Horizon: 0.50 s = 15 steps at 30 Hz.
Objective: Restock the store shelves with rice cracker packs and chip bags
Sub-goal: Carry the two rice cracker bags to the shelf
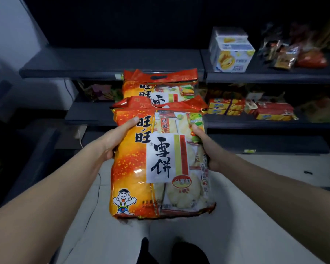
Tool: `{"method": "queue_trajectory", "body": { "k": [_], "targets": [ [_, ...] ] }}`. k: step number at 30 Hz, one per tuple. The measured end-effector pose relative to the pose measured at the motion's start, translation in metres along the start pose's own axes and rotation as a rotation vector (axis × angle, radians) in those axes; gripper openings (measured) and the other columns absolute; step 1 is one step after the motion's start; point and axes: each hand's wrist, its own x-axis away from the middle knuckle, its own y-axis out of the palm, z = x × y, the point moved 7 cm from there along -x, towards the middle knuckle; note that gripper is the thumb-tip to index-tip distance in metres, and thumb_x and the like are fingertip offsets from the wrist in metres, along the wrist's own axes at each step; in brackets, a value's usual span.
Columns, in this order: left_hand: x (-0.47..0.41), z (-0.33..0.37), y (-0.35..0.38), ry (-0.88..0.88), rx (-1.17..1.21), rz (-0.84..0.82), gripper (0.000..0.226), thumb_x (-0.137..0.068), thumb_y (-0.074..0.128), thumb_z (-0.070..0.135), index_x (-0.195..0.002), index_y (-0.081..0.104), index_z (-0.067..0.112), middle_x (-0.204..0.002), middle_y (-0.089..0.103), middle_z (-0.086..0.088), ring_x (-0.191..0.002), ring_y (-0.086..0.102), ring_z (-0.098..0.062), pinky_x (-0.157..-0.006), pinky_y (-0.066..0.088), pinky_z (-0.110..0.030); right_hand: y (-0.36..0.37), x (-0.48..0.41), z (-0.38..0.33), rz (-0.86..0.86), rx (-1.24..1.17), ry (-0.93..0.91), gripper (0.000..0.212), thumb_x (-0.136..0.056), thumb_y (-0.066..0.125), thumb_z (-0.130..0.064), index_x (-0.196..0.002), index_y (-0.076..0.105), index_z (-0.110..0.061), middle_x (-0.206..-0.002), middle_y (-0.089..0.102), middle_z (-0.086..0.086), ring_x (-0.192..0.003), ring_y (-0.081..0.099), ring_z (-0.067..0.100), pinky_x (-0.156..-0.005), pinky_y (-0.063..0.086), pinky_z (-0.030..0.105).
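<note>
Gripping with both hands a large glossy orange-and-red plastic rice cracker pack (pixel 160 161) with a white label panel and a cartoon boy near its lower corner. Holding it upright in mid-air over the pale tiled floor (pixel 274 168), in front of the dark grey metal shelving (pixel 111 61). Clamping its left edge with the left hand (pixel 116 138), thumb laid across the front, fingers curled behind. Clamping its right edge with the right hand (pixel 202 147), thumb on the front, fingers hidden behind the plastic. Carrying a second matching orange-and-red pack (pixel 160 84) directly behind the rice cracker pack and touching it, its top and cut-out handle showing above; cannot tell which hand bears it.

Above and right of the rice cracker pack, on the upper shelf: stacked white-and-yellow cardboard cartons (pixel 231 52), then blurred clear-and-red snack bags (pixel 293 52) further right. Right of the rice cracker pack, on the middle shelf: flat yellow-and-red wrapped biscuit packs (pixel 225 106), with longer red packs (pixel 274 111) just beside them. Up and left of the rice cracker pack, on that same shelf: a dim purple-tinted packet (pixel 101 91). Below the rice cracker pack, at the bottom edge of view: dark shoes (pixel 189 252) on the floor.
</note>
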Motion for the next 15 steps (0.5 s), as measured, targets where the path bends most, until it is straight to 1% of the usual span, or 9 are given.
{"method": "queue_trajectory", "body": {
  "k": [2,5,6,8,10,11,12,13,15],
  "targets": [
    [-0.031,0.006,-0.001,-0.021,0.004,-0.012,0.095,-0.035,0.073,0.080,-0.114,0.065,0.026,-0.106,0.074,-0.006,-0.101,0.068,-0.030,-0.102,0.043,-0.052,-0.007,-0.030,-0.006,0.022,-0.007,0.013,0.054,-0.082,0.055,-0.062,-0.108,0.068,-0.017,-0.104,0.073,0.013,-0.083,0.071,0.027,-0.087,0.055,0.045],
    [-0.069,0.011,-0.001,-0.040,-0.005,-0.027,0.102,-0.032,0.072,0.082,-0.117,0.063,0.027,-0.109,0.073,-0.005,-0.103,0.067,-0.030,-0.102,0.042,-0.052,-0.019,-0.064,-0.011,0.083,-0.005,0.033,0.047,-0.082,0.055,-0.061,-0.094,0.071,-0.018,-0.089,0.075,0.010,-0.074,0.072,0.025,-0.083,0.056,0.042],
    [-0.086,0.012,-0.001,-0.049,-0.004,-0.041,0.101,-0.034,0.071,0.083,-0.117,0.063,0.028,-0.109,0.073,-0.005,-0.103,0.067,-0.029,-0.102,0.042,-0.052,-0.022,-0.079,-0.011,0.099,-0.005,0.046,0.047,-0.082,0.055,-0.061,-0.093,0.070,-0.018,-0.088,0.075,0.010,-0.075,0.072,0.025,-0.084,0.056,0.042],
    [-0.108,0.010,0.002,-0.064,-0.006,-0.076,0.096,-0.039,0.069,0.082,-0.118,0.063,0.028,-0.109,0.073,-0.006,-0.104,0.067,-0.029,-0.102,0.042,-0.053,-0.028,-0.099,-0.009,0.129,-0.006,0.067,0.057,-0.073,0.062,-0.066,-0.104,0.070,-0.019,-0.099,0.074,0.011,-0.090,0.070,0.028,-0.092,0.052,0.049],
    [-0.140,0.003,0.002,-0.087,0.003,-0.121,0.096,-0.040,0.070,0.081,-0.119,0.062,0.027,-0.110,0.073,-0.007,-0.103,0.068,-0.030,-0.102,0.042,-0.054,-0.036,-0.128,-0.002,0.182,0.000,0.096,0.083,-0.054,0.071,-0.074,-0.121,0.064,-0.026,-0.119,0.068,0.010,-0.110,0.063,0.031,-0.102,0.043,0.055],
    [-0.154,-0.001,0.001,-0.101,0.008,-0.127,0.096,-0.040,0.071,0.080,-0.119,0.062,0.026,-0.109,0.073,-0.007,-0.102,0.068,-0.030,-0.101,0.044,-0.053,-0.042,-0.144,0.004,0.197,0.001,0.113,0.091,-0.048,0.072,-0.077,-0.125,0.061,-0.029,-0.126,0.064,0.009,-0.117,0.059,0.032,-0.105,0.040,0.056],
    [-0.167,-0.006,0.000,-0.111,0.009,-0.131,0.096,-0.041,0.071,0.080,-0.119,0.062,0.025,-0.108,0.073,-0.007,-0.100,0.069,-0.029,-0.099,0.046,-0.051,-0.043,-0.156,0.008,0.195,0.006,0.126,0.091,-0.048,0.072,-0.078,-0.125,0.060,-0.031,-0.129,0.062,0.009,-0.120,0.056,0.032,-0.107,0.038,0.056],
    [-0.178,-0.011,-0.002,-0.125,0.007,-0.127,0.096,-0.041,0.071,0.080,-0.119,0.063,0.025,-0.107,0.074,-0.007,-0.099,0.070,-0.028,-0.097,0.048,-0.050,-0.042,-0.166,0.012,0.192,0.008,0.137,0.086,-0.052,0.071,-0.077,-0.124,0.062,-0.031,-0.129,0.062,0.009,-0.119,0.057,0.032,-0.106,0.038,0.056],
    [-0.197,-0.020,-0.006,-0.148,0.001,-0.124,0.095,-0.040,0.071,0.081,-0.118,0.063,0.026,-0.105,0.074,-0.006,-0.097,0.070,-0.027,-0.097,0.048,-0.049,-0.041,-0.182,0.020,0.196,-0.006,0.160,0.075,-0.058,0.069,-0.071,-0.118,0.066,-0.026,-0.120,0.067,0.012,-0.108,0.064,0.031,-0.101,0.044,0.053]
  ]
}}
